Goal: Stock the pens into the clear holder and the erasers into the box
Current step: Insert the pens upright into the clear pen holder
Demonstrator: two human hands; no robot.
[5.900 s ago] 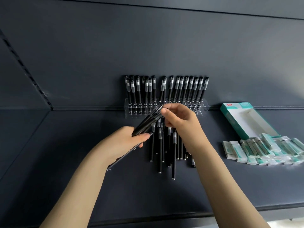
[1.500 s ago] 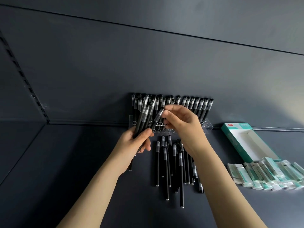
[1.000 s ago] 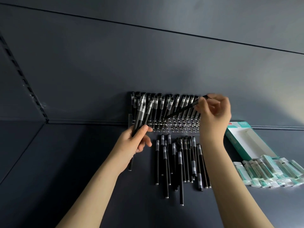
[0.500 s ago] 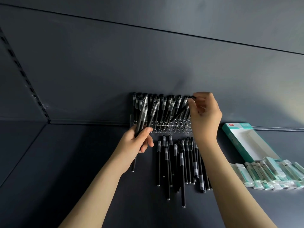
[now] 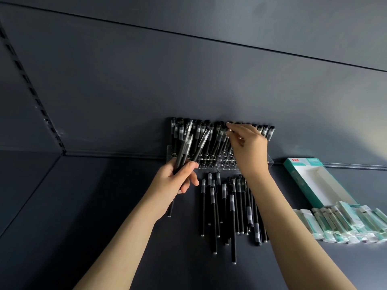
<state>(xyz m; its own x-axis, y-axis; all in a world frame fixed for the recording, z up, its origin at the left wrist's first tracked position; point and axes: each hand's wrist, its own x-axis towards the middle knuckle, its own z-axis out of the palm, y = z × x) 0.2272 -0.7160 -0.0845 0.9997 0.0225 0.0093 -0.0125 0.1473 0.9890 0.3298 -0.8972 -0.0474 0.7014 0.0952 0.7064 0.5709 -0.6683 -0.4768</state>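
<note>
Left hand (image 5: 173,183) fingers (image 5: 193,181) wrap several black, silver-banded pens (image 5: 185,143); right hand (image 5: 250,151) fingers pinch one pen (image 5: 223,130) standing in the clear holder (image 5: 209,163).

head cam | forward-down | close to shelf (image 5: 100,227) | one view

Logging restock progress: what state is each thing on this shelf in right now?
Clear acrylic pen holder: partly filled with upright black pens.
Black pen at the holder: cap pinched by the right hand.
Bundle of black pens: gripped by the left hand.
Loose black pens: lying on the shelf.
Teal-and-white cardboard box: open, no erasers visible inside.
Wrapped erasers: piled beside the box.
</note>
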